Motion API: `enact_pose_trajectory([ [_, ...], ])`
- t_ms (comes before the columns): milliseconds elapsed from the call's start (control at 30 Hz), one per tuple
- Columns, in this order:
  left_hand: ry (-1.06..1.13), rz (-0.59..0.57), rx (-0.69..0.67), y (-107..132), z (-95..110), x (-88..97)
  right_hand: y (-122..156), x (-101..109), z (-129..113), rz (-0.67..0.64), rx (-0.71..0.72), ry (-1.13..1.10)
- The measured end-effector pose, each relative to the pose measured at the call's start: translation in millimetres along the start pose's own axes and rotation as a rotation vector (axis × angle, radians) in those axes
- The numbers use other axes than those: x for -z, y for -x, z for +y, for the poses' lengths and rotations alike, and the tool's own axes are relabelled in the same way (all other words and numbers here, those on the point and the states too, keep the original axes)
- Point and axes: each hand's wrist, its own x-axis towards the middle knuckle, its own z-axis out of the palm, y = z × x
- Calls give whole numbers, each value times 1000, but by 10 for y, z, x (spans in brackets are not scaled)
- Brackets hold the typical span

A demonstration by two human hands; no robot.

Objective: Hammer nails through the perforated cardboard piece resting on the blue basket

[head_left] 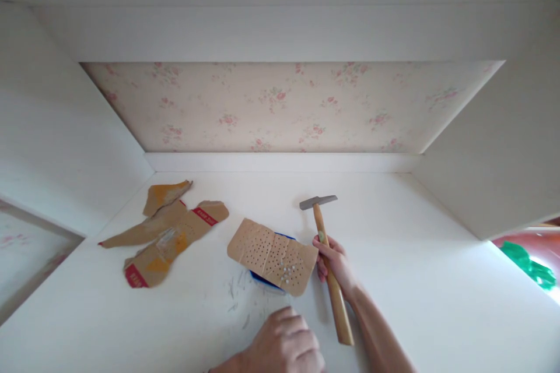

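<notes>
The right hand wraps its fingers shut around the middle of the pale wooden handle of a small grey-headed hammer, which lies slanted over the white table with its head pointing away from the person. Just left of it, a tan perforated cardboard sheet holding a few white pins rests on a blue dish, with torn brown cardboard scraps further left. The left hand rests near the table's front edge, its fingers curled and pressed together; whether they hold anything cannot be told.
</notes>
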Motion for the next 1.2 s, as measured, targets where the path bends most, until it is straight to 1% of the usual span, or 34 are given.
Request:
enact_pose_trajectory([
  [100,188,-118,224,105,-74,-131,5,-16,-11,-1,3,-6],
  [167,405,-245,403,128,-116,-137,2,-17,-5,-2,0,-11],
  [267,721,-450,632,71,-171,-42,-13,-10,11,-14,-17,-9],
  [367,909,-547,746,-17,-238,83,-23,-9,7,-27,-35,4],
  [467,1029,-609,827,-56,-301,157,-15,-21,-21,-34,-52,21],
  [600,1108,-638,915,-51,-341,181,-6,-36,-57,-26,-79,35],
  [800,1134,-650,896,-38,-362,152,-19,-33,-15,17,-108,97],
  [1000,1130,-669,840,27,-378,71,9,-37,45,78,-67,248],
  [1067,1126,-665,872,-2,-365,93,22,-47,33,84,-60,306],
  [1200,1094,-681,996,-73,-326,149,46,-58,6,87,-66,366],
])
